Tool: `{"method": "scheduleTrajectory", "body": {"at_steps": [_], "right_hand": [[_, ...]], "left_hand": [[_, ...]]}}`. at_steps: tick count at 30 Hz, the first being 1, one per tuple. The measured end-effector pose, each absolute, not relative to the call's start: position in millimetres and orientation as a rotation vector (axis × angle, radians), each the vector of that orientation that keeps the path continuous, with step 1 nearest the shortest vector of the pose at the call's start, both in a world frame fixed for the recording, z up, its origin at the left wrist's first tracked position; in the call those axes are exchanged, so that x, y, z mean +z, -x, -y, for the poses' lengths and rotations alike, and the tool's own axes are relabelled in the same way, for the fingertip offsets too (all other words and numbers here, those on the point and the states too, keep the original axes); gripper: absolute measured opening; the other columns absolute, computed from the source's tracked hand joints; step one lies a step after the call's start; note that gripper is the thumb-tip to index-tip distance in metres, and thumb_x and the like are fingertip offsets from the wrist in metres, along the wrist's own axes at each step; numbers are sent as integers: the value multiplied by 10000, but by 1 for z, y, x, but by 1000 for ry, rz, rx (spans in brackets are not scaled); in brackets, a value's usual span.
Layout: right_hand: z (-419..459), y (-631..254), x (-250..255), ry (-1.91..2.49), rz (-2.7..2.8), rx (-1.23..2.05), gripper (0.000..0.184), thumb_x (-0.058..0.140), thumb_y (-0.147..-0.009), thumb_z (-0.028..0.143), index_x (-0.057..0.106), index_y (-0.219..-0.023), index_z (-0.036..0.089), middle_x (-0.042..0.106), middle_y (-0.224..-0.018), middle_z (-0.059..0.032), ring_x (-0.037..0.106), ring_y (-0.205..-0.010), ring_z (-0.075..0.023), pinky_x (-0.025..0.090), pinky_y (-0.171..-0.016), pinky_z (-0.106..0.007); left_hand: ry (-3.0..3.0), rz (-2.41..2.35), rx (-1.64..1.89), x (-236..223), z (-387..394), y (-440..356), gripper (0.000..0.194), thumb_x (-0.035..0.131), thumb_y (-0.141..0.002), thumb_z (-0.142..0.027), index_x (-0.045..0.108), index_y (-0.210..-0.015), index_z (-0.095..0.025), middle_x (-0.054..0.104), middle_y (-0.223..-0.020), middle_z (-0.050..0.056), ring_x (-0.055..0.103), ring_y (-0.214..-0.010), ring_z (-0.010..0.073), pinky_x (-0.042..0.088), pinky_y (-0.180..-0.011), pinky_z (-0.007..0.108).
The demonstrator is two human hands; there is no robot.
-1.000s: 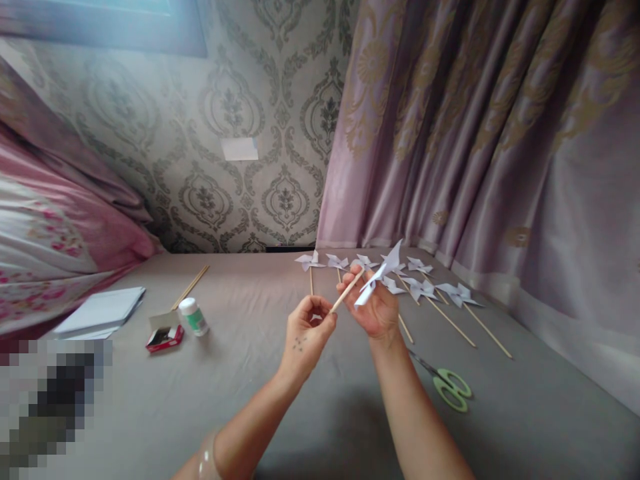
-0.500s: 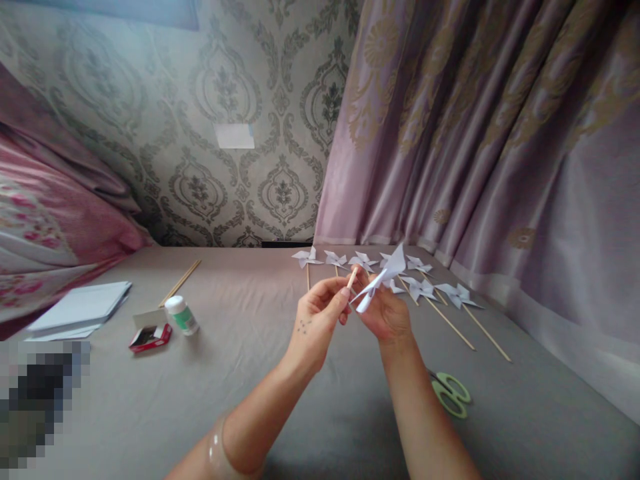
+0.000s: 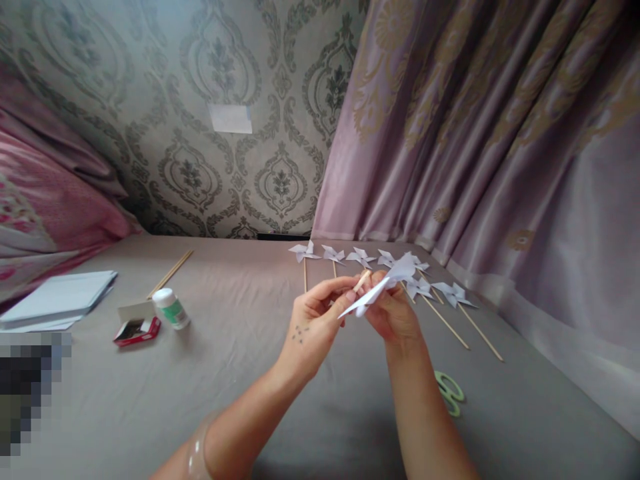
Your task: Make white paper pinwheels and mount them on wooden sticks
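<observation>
Between finger and thumb, my left hand (image 3: 317,327) grips a thin wooden stick (image 3: 362,281), whose tip shows above the fingers. My right hand (image 3: 397,310) is closed around a folded white paper pinwheel (image 3: 381,291), seen nearly edge-on. Stick and paper come close together in front of both hands; whether they are joined, I cannot tell. The right fingertips are partly hidden behind the paper. Beyond the hands lie several finished-looking pinwheels on sticks (image 3: 419,288), spread over the grey cloth.
Green-handled scissors (image 3: 450,393) lie beside my right forearm. To the left are a white-and-green bottle (image 3: 171,309), an open red box (image 3: 137,329), loose sticks (image 3: 171,273) and a stack of white paper (image 3: 57,297). A patterned wall and curtains (image 3: 450,133) border the surface.
The pinwheel in my right hand has tilted flatter and the stick's tip has come nearer to it. The whole view has shifted slightly.
</observation>
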State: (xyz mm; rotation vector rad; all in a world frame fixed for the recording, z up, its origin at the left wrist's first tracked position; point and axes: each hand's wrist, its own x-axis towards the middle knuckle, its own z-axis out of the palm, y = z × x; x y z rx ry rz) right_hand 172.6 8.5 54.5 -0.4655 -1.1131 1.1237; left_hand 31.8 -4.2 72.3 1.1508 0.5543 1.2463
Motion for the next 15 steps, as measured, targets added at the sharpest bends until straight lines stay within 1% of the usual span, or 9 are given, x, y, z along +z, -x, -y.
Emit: {"method": "scheduleTrajectory", "body": {"at_steps": [4,7,10,15], "right_hand": [[-8,-171,58,455,1122,1090,164,822,-634,277,663,-634,238,513,-607,50,499,-590,-97,432,-551,-218],[-7,-169,60,431,1151,1075,167,833,-618,281,670,-632,251,515,-601,52,501,-593,-104,432,-563,-232],[-7,-169,60,407,1161,1066,153,837,-615,308,690,-652,289,526,-613,53,503,-607,-114,433,-584,-248],[-6,-170,62,369,1172,1014,133,822,-641,344,693,-638,311,518,-612,60,504,-631,-112,442,-711,-275]], "left_hand": [[-1218,-569,1283,76,7,-30,180,725,-728,-296,741,-858,-174,674,-762,23,518,-636,94,410,-594,202],[-1245,-561,1301,77,8,-30,141,719,-736,-270,744,-841,-178,689,-833,37,573,-736,126,436,-662,216],[-1285,-545,1310,77,8,-29,134,705,-755,-259,749,-853,-180,687,-851,47,594,-789,146,444,-688,223],[-1366,-500,1355,77,8,-25,118,685,-777,-225,760,-866,-201,683,-847,43,608,-797,146,457,-710,224]]}}
